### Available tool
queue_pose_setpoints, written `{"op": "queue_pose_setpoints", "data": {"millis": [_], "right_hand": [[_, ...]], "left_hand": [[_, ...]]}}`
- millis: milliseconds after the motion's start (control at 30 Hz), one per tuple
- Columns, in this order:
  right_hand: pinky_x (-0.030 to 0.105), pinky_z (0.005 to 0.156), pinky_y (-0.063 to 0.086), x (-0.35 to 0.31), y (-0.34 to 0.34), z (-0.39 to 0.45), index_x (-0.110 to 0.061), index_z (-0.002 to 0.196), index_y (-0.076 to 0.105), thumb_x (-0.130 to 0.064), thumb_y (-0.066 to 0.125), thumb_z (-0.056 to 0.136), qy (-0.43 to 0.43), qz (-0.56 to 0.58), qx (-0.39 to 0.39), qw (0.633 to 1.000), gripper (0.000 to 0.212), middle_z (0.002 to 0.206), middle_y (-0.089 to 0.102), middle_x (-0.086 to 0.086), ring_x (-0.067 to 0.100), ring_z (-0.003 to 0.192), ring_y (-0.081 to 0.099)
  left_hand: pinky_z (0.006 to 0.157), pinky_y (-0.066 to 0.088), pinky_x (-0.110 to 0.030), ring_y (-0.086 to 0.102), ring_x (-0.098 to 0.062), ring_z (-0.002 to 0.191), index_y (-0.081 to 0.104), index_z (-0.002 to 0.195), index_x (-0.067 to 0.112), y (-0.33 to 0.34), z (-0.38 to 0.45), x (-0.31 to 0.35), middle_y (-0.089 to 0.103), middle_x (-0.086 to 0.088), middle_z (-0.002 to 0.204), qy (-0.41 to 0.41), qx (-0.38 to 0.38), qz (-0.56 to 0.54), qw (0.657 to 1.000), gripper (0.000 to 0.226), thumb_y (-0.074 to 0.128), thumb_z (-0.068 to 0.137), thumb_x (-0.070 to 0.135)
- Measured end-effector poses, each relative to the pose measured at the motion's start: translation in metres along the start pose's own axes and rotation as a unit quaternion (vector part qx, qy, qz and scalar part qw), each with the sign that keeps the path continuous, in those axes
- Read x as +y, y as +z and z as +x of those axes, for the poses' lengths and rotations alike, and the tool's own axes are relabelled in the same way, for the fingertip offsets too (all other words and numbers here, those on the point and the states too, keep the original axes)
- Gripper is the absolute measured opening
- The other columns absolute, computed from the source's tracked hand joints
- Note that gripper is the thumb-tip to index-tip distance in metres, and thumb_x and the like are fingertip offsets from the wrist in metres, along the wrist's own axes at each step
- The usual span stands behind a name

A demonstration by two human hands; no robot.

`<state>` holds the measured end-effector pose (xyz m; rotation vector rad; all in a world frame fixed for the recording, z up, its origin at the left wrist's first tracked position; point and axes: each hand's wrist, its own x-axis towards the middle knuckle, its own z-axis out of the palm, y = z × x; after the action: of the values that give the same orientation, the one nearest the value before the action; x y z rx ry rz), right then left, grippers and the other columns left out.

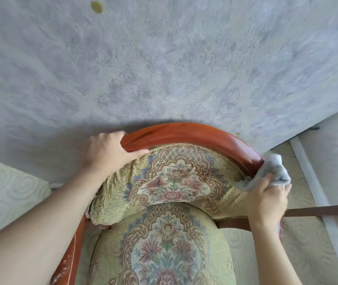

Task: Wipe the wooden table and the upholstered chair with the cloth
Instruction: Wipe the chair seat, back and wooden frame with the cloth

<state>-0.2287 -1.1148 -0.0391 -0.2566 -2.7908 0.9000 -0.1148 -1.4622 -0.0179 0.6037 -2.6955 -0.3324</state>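
my left hand [107, 153]: gripping the left end of the chair's curved wooden top rail [184, 134], thumb on the front edge above the padding.
my right hand [267, 200]: closed around the grey cloth [275, 171].
cloth: bunched, pressed against the right end of the top rail.
chair [170, 182]: floral upholstered back and seat below me, backed against the grey patterned wall [164, 58].
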Motion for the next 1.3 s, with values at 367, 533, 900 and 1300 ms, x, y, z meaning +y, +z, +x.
{"op": "queue_pose_setpoints", "data": {"millis": [367,533,900,1300], "right_hand": [[0.049,0.124,0.009,-0.113,0.062,-0.08,0.01,0.149,0.023,-0.023,0.023,0.099,-0.23,0.045,-0.042,0.971,0.06,0.157,0.023,0.031,0.042,0.149,0.013],[0.052,0.123,0.012,-0.133,0.077,-0.111,0.008,0.148,0.031,-0.021,0.032,0.095,-0.362,0.051,-0.104,0.925,0.06,0.155,0.027,0.03,0.043,0.148,0.016],[0.052,0.119,0.026,-0.07,0.02,-0.036,0.012,0.144,0.037,-0.034,0.034,0.104,-0.408,-0.159,-0.047,0.898,0.061,0.15,0.037,0.03,0.042,0.142,0.034],[0.045,0.124,0.006,-0.064,0.013,-0.017,0.019,0.142,0.031,-0.02,0.032,0.091,-0.117,-0.094,-0.031,0.988,0.064,0.151,0.027,0.039,0.045,0.147,0.019]], "left_hand": [[0.053,0.031,-0.024,0.064,-0.027,0.046,0.065,0.066,0.023,0.003,-0.002,-0.003,0.062,-0.001,0.051,0.002,-0.001,0.004,1.0,0.067,0.056,0.06,0.088],[0.054,0.043,-0.031,0.069,-0.035,0.055,0.069,0.071,0.02,0.006,-0.002,-0.002,0.068,-0.008,0.058,-0.022,-0.004,0.017,1.0,0.071,0.061,0.056,0.089],[0.06,0.037,-0.032,0.067,-0.032,0.059,0.065,0.071,0.02,0.001,-0.004,0.001,0.063,-0.005,0.057,-0.014,-0.024,-0.025,0.999,0.065,0.06,0.059,0.084],[0.058,0.033,-0.028,0.064,-0.029,0.055,0.067,0.072,0.02,-0.005,-0.005,0.005,0.065,-0.005,0.058,-0.021,-0.023,-0.013,0.999,0.054,0.079,0.061,0.072]]}}
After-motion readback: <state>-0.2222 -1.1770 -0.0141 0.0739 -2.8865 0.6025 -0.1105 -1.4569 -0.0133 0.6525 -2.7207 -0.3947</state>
